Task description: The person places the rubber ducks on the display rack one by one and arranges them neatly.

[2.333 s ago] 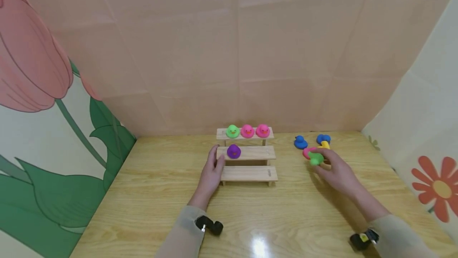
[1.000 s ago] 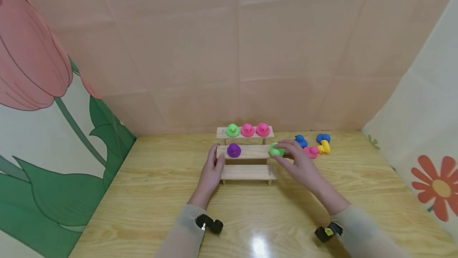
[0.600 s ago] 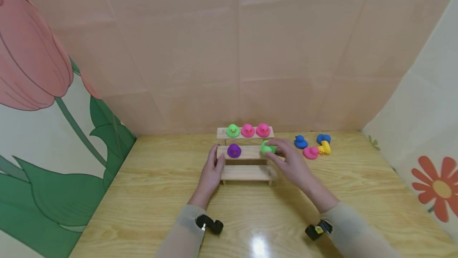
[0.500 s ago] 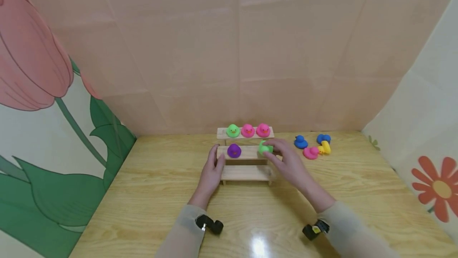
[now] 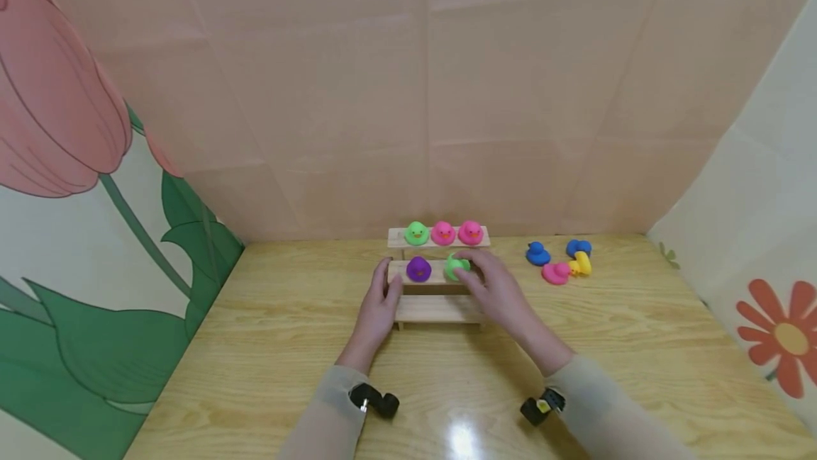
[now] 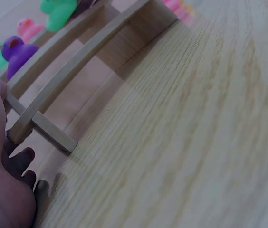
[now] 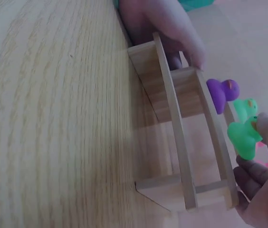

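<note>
A three-tier wooden display shelf (image 5: 439,309) stands at the middle of the table. My left hand (image 5: 376,310) grips its left end, thumb by the middle tier; the left wrist view shows fingers (image 6: 21,161) curled behind the side. Between thumb and fingertips, my right hand (image 5: 501,293) pinches a green rubber duck (image 5: 454,268) at the middle tier. A purple rubber duck (image 5: 418,269) sits just left of it, facing forward. On the top tier, one green duck (image 5: 417,233) and two pink ducks (image 5: 443,234) line up in a row.
To the right of the shelf, a blue duck (image 5: 538,254), another blue duck (image 5: 578,248), a yellow duck (image 5: 581,264) and a pink duck (image 5: 556,273) lie on the table (image 5: 255,346). A beige backdrop (image 5: 421,91) rises behind the table.
My right hand has carried the green duck leftward from the loose ducks to the middle tier, close to the purple duck. The left hand has kept its grip on the shelf.
</note>
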Motion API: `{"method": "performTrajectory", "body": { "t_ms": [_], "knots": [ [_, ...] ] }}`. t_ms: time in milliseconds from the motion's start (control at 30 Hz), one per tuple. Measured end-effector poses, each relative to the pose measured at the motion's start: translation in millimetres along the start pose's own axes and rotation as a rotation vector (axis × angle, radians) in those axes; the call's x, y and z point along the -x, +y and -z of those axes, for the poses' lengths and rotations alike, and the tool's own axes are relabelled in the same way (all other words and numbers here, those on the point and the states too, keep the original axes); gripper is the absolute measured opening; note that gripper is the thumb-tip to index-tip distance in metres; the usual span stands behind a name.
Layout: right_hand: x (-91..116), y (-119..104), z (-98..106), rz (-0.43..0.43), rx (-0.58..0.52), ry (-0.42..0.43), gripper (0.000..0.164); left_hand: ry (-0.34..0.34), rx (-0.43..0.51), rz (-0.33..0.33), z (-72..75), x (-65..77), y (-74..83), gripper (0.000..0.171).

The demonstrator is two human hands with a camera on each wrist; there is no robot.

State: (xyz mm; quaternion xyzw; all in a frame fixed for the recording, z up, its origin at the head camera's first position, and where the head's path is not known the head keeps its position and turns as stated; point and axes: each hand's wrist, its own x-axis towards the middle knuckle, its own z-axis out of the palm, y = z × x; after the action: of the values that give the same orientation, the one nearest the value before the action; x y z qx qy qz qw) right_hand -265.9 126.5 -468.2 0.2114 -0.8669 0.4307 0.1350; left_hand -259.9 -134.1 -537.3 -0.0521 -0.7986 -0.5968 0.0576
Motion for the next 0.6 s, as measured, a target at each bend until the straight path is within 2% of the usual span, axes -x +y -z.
{"method": "performTrajectory", "body": {
  "t_ms": [600],
  "knots": [
    [-2.3, -5.9, -12.7, -0.093, 0.102, -0.012, 0.036, -0.002, -0.019, 0.007, 0.3, 0.2, -0.1, 0.067]
  ]
}}
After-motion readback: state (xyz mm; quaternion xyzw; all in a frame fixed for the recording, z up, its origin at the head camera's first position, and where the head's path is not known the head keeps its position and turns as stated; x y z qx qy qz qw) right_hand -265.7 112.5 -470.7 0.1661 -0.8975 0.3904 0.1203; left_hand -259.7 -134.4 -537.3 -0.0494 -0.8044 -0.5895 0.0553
